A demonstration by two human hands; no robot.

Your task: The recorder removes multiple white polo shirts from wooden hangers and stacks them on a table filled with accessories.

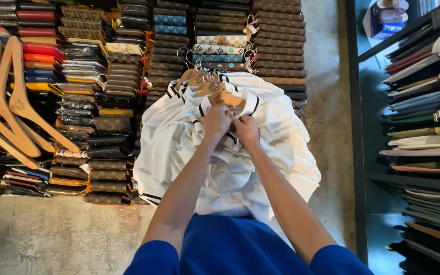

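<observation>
Item: stack of white polo shirts (pixel 220 168) with dark-striped collars, each on a wooden hanger (pixel 225 98), heaped over the display of wallets.

Hands: left hand (pixel 216 122) and right hand (pixel 246 128) meet at the placket of the top shirt, just below its collar. Both have the fingers drawn together, pinching the white cloth at the neck opening; whether a button sits between the fingertips cannot be told.

Position of the work: the top shirt lies front-up at the centre of the view, its hanger hook pointing away from the person, the other hangers fanned just behind it.

Surroundings: rows of folded wallets (pixel 103 122) in brown, black, red and blue, left and ahead; spare wooden hangers (pixel 6 107) at far left; shelves of folded garments (pixel 423 102) at right; concrete floor (pixel 52 234) below.

Handling note (judgement): the neck closure is best worked with the collar kept flat on the hanger's shoulders, one hand steadying the placket while the other works the edge, so the shirt does not slide off the heap.
</observation>
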